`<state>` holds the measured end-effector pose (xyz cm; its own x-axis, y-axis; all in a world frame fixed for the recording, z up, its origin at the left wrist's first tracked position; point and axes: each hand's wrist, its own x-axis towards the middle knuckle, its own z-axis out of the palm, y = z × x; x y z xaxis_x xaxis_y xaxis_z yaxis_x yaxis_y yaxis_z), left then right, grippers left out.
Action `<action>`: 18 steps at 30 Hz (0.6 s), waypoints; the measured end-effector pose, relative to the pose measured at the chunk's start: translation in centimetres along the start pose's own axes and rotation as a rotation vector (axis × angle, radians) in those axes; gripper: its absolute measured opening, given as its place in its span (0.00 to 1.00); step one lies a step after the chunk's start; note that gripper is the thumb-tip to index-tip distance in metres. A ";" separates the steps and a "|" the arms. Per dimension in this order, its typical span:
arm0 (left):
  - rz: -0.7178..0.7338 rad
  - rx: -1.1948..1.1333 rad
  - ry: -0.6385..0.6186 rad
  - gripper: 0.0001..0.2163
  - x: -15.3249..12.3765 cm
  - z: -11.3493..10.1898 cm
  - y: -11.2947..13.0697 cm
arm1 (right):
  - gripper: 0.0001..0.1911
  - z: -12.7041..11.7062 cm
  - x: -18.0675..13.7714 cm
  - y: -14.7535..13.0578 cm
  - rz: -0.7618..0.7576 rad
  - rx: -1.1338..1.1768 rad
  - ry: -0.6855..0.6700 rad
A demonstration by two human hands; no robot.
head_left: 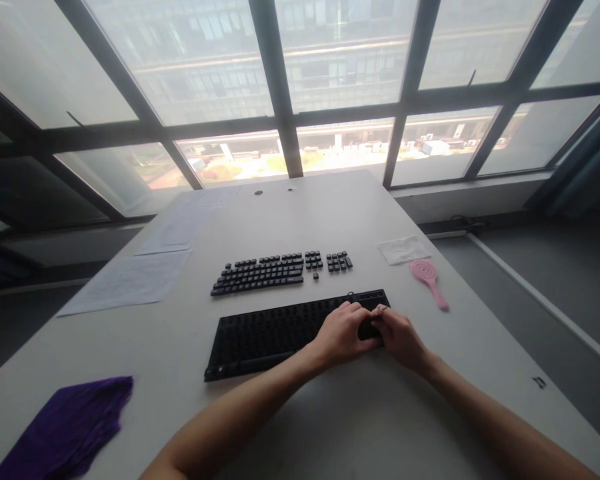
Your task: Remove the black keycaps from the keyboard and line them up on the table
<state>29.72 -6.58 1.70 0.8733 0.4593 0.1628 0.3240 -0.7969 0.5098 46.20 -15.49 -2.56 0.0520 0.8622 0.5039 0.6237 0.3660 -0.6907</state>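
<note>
A black keyboard [270, 333] lies in front of me, its main key area apparently stripped of keycaps. My left hand [345, 332] curls over its right part, fingers on top and thumb at the near edge. Right beside it, my right hand [401, 338] is closed in a pinch at the number-pad end, its fingertips close to the left hand's. Whatever is between those fingertips is too small to make out. Beyond the keyboard, loose black keycaps [265, 271] are laid out in rows on the white table, and a single keycap [315, 276] sits apart from the rest.
A pink hairbrush [427, 277] and a white wipe [404, 250] lie to the right. Near the right edge is a small dark object [539, 382]. Purple cloth [65, 427] rests at the near left, with paper sheets [130, 283] behind it. Windows stand beyond the table [330, 213].
</note>
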 end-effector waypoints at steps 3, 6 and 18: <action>-0.020 0.019 -0.017 0.12 0.4 0.7 -0.5 | 0.06 0.3 -0.2 0.3 0.145 0.060 0.073; -0.016 0.007 0.018 0.11 0.3 1.2 -0.8 | 0.05 0.2 -0.1 0.1 0.278 0.106 0.134; 0.030 -0.229 0.173 0.07 -0.1 1.1 -1.1 | 0.07 0.2 -0.4 -0.2 0.237 0.080 0.206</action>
<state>29.66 -6.20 0.23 0.7996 0.5127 0.3127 0.1911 -0.7109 0.6768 45.95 -15.85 -2.73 0.3502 0.8407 0.4130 0.5128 0.1969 -0.8357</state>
